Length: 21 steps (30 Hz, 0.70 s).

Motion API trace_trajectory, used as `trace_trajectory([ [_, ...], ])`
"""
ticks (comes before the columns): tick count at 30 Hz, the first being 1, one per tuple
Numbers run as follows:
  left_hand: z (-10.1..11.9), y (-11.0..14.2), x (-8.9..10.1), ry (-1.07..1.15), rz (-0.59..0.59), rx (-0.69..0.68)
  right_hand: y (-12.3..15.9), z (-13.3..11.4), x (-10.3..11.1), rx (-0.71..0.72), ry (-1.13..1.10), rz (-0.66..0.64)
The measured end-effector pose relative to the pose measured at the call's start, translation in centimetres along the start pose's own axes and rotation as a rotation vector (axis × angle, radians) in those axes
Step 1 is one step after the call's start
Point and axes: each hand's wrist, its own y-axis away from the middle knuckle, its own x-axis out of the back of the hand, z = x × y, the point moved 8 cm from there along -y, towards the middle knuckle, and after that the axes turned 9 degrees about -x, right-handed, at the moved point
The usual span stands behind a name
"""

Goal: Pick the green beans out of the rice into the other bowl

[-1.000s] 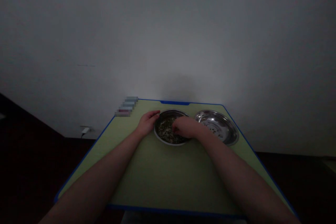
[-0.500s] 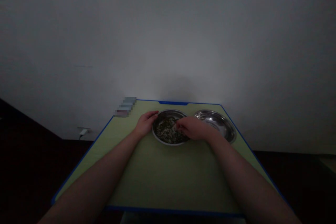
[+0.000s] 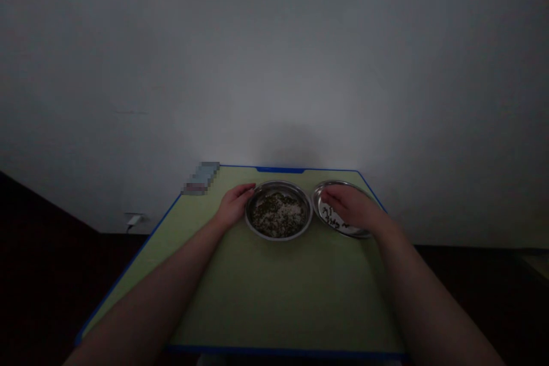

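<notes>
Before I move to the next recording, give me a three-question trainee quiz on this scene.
1. True or false: the left hand is beside the left bowl, with its fingers at the rim.
2. Which is nearest the right hand? A: the left bowl; B: the right bowl; C: the plug.
3. Fill in: the table has a ____ edge.

Key: 1 true; 2 B; 3 blue.
</notes>
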Motion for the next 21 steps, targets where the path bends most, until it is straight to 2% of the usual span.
trace_trajectory([
  [7,0.6,0.1,0.0,-0.019,-0.013,0.001,0.5,2.8,0.8,-0.123,0.015,0.023],
  [16,0.6,0.1,0.1,-0.038,-0.001,-0.006,0.6,4.4,0.2,-0.174,-0.015,-0.056],
  [21,0.8,0.2,0.1,-0.048,0.005,-0.005,1.2,6.1,0.0,-0.233,-0.019,-0.115],
])
